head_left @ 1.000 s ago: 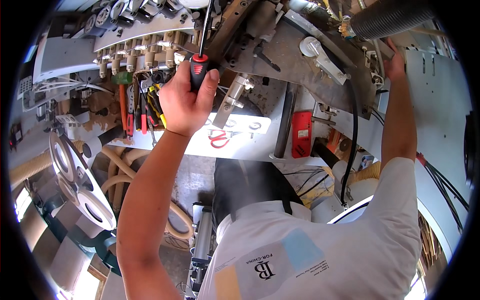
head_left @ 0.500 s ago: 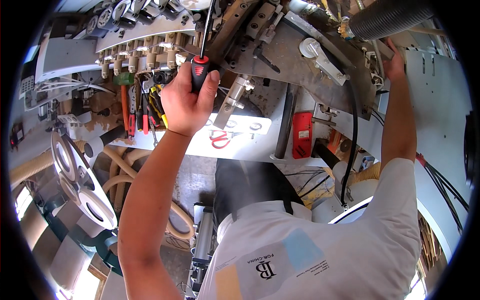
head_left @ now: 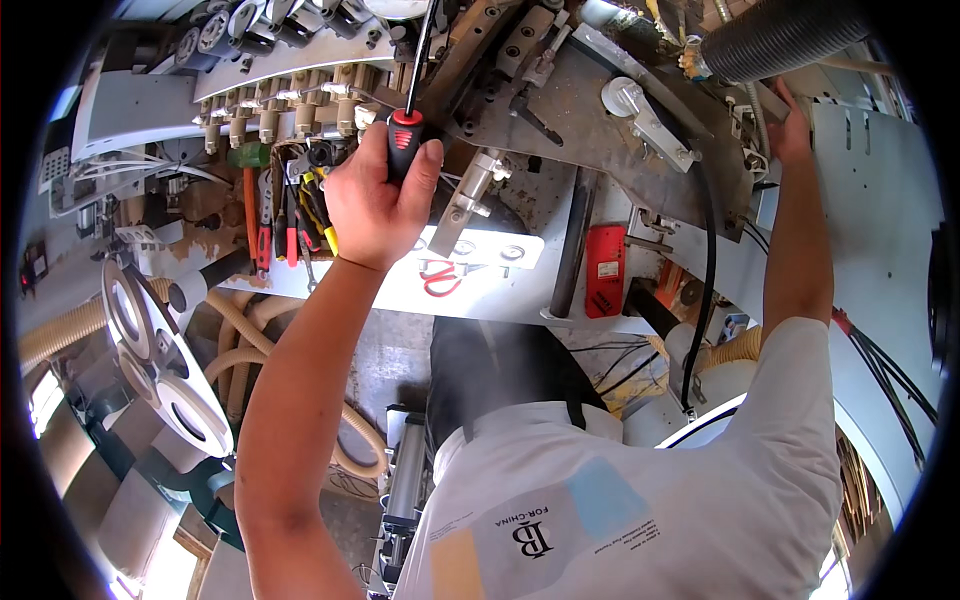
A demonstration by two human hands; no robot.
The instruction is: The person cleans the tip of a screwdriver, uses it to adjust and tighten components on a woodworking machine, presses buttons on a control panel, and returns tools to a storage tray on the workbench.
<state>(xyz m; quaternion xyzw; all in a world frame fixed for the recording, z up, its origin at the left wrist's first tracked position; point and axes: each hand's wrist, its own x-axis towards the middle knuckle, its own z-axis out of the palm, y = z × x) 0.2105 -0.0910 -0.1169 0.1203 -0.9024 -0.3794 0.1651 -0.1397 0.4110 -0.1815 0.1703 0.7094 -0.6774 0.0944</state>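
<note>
My left hand (head_left: 375, 205) is wrapped round the red and black handle of a screwdriver (head_left: 404, 145). Its long shaft points away from me, up past the top edge, so the tip is out of sight. Beside that hand stands a metal pneumatic cylinder (head_left: 482, 175) on a bracket. Far to the right, my right hand (head_left: 790, 130) reaches in beside a metal block at the machine's edge. Its fingers are partly hidden there, and whether they grip anything does not show. Between the hands lies a dark steel machine plate (head_left: 590, 130).
Pliers, a wrench (head_left: 265, 225) and other hand tools crowd a holder left of my left hand. Red-handled scissors (head_left: 440, 279) and a red box (head_left: 605, 270) lie on the white ledge. A black cable (head_left: 709, 260) hangs at right, below a thick black hose (head_left: 780, 40).
My left hand and the screwdriver have shifted very slightly to the right. My right hand stays in the same place.
</note>
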